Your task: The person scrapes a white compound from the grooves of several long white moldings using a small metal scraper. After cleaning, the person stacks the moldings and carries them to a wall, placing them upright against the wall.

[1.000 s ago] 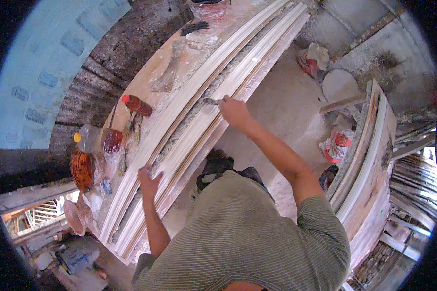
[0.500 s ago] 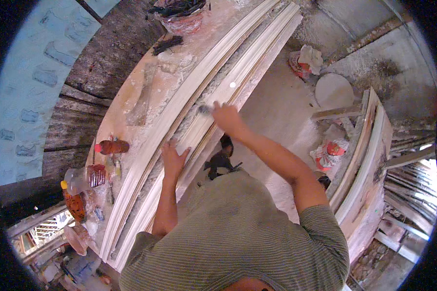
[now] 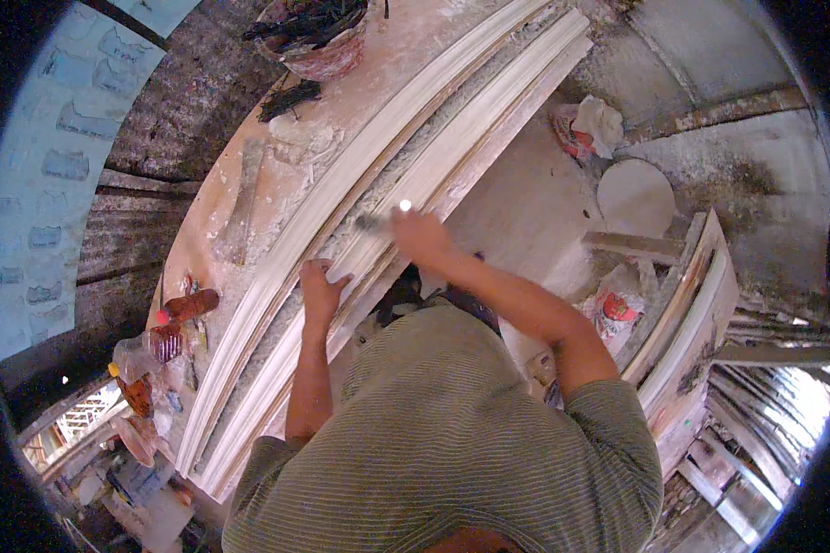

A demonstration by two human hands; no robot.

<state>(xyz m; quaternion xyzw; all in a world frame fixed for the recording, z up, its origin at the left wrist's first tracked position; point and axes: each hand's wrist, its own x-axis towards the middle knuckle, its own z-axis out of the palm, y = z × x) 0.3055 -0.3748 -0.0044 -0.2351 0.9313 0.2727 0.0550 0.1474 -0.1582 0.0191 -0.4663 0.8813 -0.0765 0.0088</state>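
Long white ridged mouldings (image 3: 489, 120), which look like plaster, run diagonally across the bench, with a rough grey channel (image 3: 415, 152) between their strips. On the near strip rests my left hand (image 3: 320, 293), its thumb apart from the bent fingers and nothing seen in it. Farther along the same strip, my right hand (image 3: 420, 237) is closed round a small tool (image 3: 369, 222). The tool's dark end, smeared by motion, lies over the channel; whether it is a brush or a scraper I cannot tell. A bright round spot (image 3: 405, 205) shows beside my right fingers.
Bottles of reddish-brown liquid (image 3: 189, 306) stand or lie at the bench's left edge. A red-and-white basin (image 3: 327, 55) of dark strands is at the far end. Rightward are a round white disc (image 3: 635, 197), printed bags (image 3: 615, 309) and another curved moulding (image 3: 687, 313).
My right hand and the tool have come nearer along the moulding. My left hand's fingers, flatter and more spread before, are now more bent. The whole view has shifted slightly.
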